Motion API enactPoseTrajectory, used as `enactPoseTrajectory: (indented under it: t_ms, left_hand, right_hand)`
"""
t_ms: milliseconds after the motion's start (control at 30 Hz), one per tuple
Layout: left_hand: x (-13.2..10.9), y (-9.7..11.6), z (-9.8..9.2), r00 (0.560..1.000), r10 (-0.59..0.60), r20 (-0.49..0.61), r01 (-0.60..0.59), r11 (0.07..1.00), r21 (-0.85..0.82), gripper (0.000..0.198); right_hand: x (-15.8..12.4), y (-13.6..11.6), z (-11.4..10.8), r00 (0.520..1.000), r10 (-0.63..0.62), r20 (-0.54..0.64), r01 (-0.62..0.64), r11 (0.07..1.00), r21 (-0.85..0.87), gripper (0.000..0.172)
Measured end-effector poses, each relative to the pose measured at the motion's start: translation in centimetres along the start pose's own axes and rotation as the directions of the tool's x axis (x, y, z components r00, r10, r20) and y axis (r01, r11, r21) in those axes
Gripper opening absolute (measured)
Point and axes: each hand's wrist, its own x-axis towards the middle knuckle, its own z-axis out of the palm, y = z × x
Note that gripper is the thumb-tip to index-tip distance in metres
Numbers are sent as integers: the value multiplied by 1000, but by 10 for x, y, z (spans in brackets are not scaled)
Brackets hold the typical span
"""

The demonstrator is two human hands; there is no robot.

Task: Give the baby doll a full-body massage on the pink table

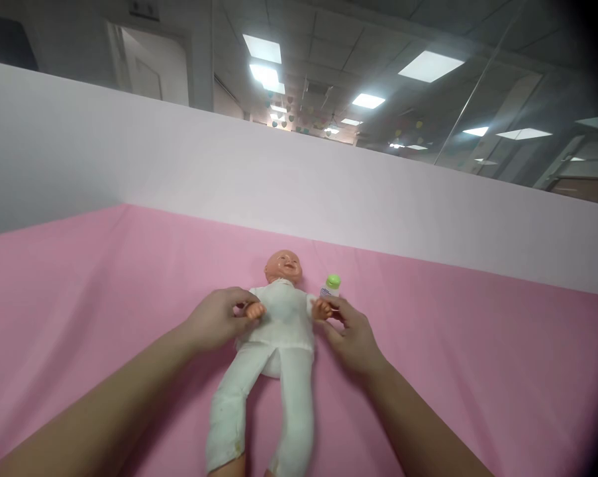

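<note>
A baby doll (283, 315) with a white cloth body and a hard plastic head lies on its back, its head away from me and its legs toward me. On the left of its body, my left hand (222, 317) is closed around one of the doll's arms, near its small plastic hand. My right hand (351, 334) grips the doll's other arm by the wrist, with thumb below and fingers above. Just beyond my right hand stands a small white bottle (330, 289) with a green cap, its lower part hidden behind my fingers.
A pink sheet (428, 371) with soft creases covers the surface under the doll. A low white wall (299, 179) runs along the far side and the left. Behind it are glass (378, 79) and lit ceiling panels.
</note>
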Motion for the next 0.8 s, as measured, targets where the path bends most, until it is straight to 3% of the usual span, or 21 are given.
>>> enactPoseTrajectory:
  t_ms: [67,167,267,367,467,633,700,800]
  left_hand:
    - [-1,3,1,995,50,87,-55,996,63,27]
    - [-1,0,1,987,94,129,-108,988,108,39]
    - [-1,-2,3,985,110,135,-125,987,103,39]
    - [0,-1,5,995,75,60,-78,996,45,31]
    - [2,-6,5,992,-50,-114,44,997,-60,33]
    - [16,-40,-5,908,-277,-313,230,956,-181,39]
    - [23,-60,-9,857,-381,-346,333,923,-192,42]
    - [31,-85,-12,784,-519,-341,448,853,-268,42]
  right_hand:
    - [-3,-9,6,988,-96,124,107,991,-84,29]
    - [-4,-18,11,951,-174,255,213,968,-131,36]
    - [-4,-18,13,955,-160,252,196,973,-125,38]
    - [-3,-10,13,991,-39,129,46,998,-53,32]
    - [2,6,9,986,164,-24,-158,977,146,34]
    - [14,40,-7,873,392,-291,-269,884,382,60]
    - [17,55,-13,822,492,-288,-330,822,464,63]
    - [20,73,-19,754,634,-174,-425,672,606,53]
